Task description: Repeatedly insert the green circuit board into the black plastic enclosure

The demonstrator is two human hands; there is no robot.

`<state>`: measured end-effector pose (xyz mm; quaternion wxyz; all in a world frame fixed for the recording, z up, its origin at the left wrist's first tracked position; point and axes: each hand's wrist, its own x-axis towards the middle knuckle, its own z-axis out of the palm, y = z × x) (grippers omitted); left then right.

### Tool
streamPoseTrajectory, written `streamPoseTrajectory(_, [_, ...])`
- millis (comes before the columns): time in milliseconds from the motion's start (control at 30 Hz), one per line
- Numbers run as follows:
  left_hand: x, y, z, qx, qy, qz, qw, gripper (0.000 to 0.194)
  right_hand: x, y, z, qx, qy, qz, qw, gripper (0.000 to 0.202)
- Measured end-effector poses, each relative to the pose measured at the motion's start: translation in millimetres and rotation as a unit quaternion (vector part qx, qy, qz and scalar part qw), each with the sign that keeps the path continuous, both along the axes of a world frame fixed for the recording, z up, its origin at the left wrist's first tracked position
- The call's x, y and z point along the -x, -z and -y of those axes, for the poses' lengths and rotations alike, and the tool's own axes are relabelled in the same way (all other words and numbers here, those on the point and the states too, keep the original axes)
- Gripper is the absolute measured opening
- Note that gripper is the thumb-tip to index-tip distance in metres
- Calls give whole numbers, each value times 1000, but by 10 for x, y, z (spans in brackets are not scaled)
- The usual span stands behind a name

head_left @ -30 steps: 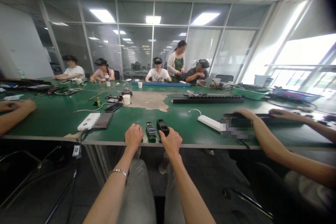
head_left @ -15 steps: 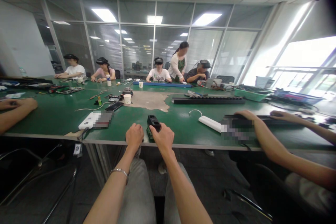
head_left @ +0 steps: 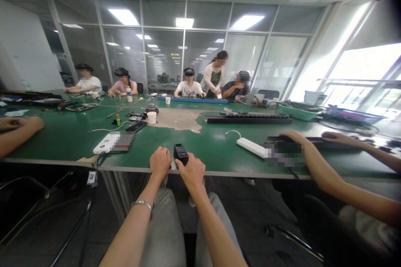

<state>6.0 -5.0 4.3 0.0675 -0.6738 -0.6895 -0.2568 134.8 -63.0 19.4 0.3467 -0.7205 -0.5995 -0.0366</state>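
Observation:
Near the front edge of the green table (head_left: pixel 216 150), my right hand (head_left: pixel 192 171) is wrapped round a small black device (head_left: pixel 181 154) from its right side. The device's dark top faces up, and its lower part is hidden by my fingers. Just to the left, my left hand (head_left: pixel 161 162) rests at the table edge with its fingers curled in. I cannot make out whether anything is inside it. A small gap separates my left hand from the device.
White power bank (head_left: pixel 103 143) and black phone (head_left: pixel 138 126) lie left; a paper cup (head_left: pixel 152 117) stands beyond. To the right are a white power strip (head_left: pixel 250 147), a long black rail (head_left: pixel 249 120) and another person's arms (head_left: pixel 326 175). Several people sit across.
My right hand has drawn the black device slightly nearer and tilted it, so its green side no longer shows. My left hand has stayed in place. Across the table, the standing person's hands have moved.

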Motion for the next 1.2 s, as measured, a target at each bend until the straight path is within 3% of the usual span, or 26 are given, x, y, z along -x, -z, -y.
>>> streamPoseTrajectory(200, [5,-5,10,-1,2,2,1000,35,-13,120,58,-12,-13,-4,1000,44])
streamPoseTrajectory(400, [4,-11,11,1,6,3,1000,34,-9,115,-8,-25,-7,-28,999,65])
streamPoseTrajectory(633, [-3,-44,28,4,-2,4,1000,33,39,13,-48,-9,-18,-42,999,36])
streamPoseTrajectory(967, [-13,-19,14,4,-6,7,1000,35,-181,-194,-201,-55,-25,-61,996,45])
streamPoseTrajectory(1200, [-9,-10,12,-1,-4,5,1000,35,-427,-97,-229,-37,24,-61,997,44])
